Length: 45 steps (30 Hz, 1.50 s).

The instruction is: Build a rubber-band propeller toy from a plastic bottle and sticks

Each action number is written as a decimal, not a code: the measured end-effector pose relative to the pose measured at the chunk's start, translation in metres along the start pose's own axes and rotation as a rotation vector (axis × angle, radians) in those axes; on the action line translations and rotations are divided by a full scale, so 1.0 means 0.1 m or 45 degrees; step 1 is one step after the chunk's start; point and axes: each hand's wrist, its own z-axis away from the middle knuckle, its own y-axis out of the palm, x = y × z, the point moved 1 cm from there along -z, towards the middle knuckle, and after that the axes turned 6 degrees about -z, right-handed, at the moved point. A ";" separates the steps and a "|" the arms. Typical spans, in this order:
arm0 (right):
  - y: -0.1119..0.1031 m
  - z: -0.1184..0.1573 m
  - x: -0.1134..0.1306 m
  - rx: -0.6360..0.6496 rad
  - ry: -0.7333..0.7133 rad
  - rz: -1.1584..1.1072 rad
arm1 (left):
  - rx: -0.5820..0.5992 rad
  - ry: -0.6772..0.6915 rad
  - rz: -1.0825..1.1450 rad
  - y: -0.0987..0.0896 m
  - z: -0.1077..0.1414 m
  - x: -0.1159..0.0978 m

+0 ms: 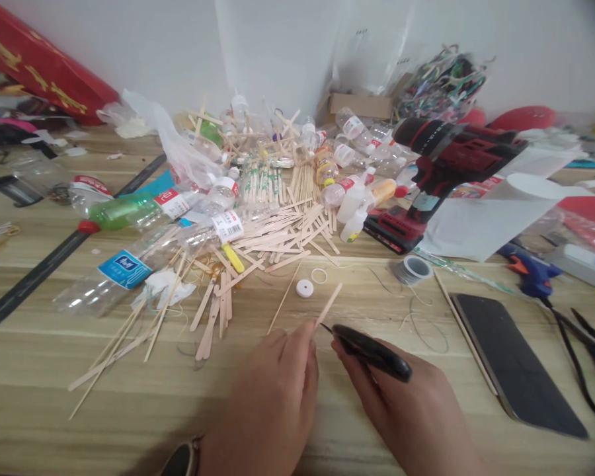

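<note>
My left hand (pixel 277 390) is closed around a flat wooden craft stick (pixel 330 303), whose free end points up and away to the right. In my right hand (pixel 416 403) is a black-handled tool with a thin dark tip (pixel 371 352). That tip is close to the stick, just beside my left fingers; whether it touches cannot be made out. Beyond my hands a white bottle cap (pixel 305 288) and a pale ring (pixel 320 276) lie on the wooden table. A thin bamboo skewer (pixel 284 299) lies left of the cap.
A pile of craft sticks (pixel 277 231) and plastic bottles (pixel 223 226) spreads across the back. On the right are a red-black cordless drill (pixel 426 172), a grey spool (pixel 414 270), a phone (pixel 515 363) and a blue glue gun (pixel 530 268). Drilled sticks (pixel 211 330) lie at left.
</note>
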 end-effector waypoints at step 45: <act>0.00 -0.23 0.04 0.622 0.843 -1.226 | -0.197 0.438 -0.630 -0.04 -0.06 0.02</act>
